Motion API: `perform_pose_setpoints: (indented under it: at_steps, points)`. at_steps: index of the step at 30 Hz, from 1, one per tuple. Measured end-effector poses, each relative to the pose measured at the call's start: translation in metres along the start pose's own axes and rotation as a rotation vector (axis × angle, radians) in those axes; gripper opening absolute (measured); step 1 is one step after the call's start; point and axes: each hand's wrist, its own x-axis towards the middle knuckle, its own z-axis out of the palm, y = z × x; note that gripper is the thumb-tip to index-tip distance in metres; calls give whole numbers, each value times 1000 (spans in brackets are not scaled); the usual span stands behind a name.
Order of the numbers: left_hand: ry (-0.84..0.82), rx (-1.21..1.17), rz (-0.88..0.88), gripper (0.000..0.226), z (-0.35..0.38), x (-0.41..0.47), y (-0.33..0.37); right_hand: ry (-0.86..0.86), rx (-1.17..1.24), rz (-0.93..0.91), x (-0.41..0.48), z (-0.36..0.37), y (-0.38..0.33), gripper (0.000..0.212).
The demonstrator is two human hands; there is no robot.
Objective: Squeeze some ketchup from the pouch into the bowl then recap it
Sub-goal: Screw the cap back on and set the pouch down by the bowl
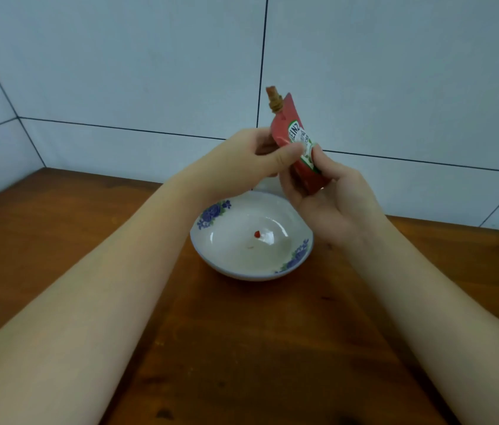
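A red ketchup pouch [288,127] is held upright above the far rim of the bowl, its bare threaded spout [273,99] pointing up with no cap on it. My left hand [251,161] pinches the pouch's middle from the left with thumb and fingers. My right hand [331,197] grips the pouch's lower part from the right. Below them sits a white bowl [211,213] with blue flowers on its rim, and a small red drop of ketchup [257,234] lies in its middle. The cap is not visible.
The bowl rests on a brown wooden table [242,348]. A white tiled wall [150,72] runs along the table's far edge and turns a corner at the left.
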Motion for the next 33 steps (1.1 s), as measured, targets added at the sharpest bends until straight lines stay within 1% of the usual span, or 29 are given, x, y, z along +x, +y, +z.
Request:
perform_pose_setpoints:
  at_steps: [3,6,9,12,15,20,25,27,29,30,32,33]
  points:
    - [98,-10,-15,25,-2,1,1,-62,-100,20,-1,-3,0,26]
    - [170,-34,-27,37,-5,0,4,-143,-352,-49,0,-6,1,37]
    - [164,-54,-40,38,-7,-2,8,-165,-568,-120,-1,-7,1,42]
    - [149,-52,-30,38,-8,-4,9,-164,-673,-149,-3,-6,-1,45]
    - [106,-62,-26,34,-7,-6,9,-149,-697,-179,-5,-7,-6,45]
    - [19,-55,-5,28,-3,-6,8,-145,-694,-233,-7,-5,-9,28]
    - [24,11,12,21,-7,-8,8,-155,-714,-324,-9,-4,-4,22]
    - [32,73,12,23,-14,-9,9,-149,-733,-346,-9,-4,-4,21]
    - [79,102,-4,29,-23,-10,10,-96,-744,-361,-9,-5,-6,25]
    - [129,91,-26,30,-27,-10,10,-69,-735,-361,-9,-5,-6,29]
    - [266,79,-104,32,-34,-9,8,-37,-714,-356,-11,-4,-7,31]
    - [334,115,-149,32,-36,-8,5,-24,-722,-361,-11,-4,-8,30]
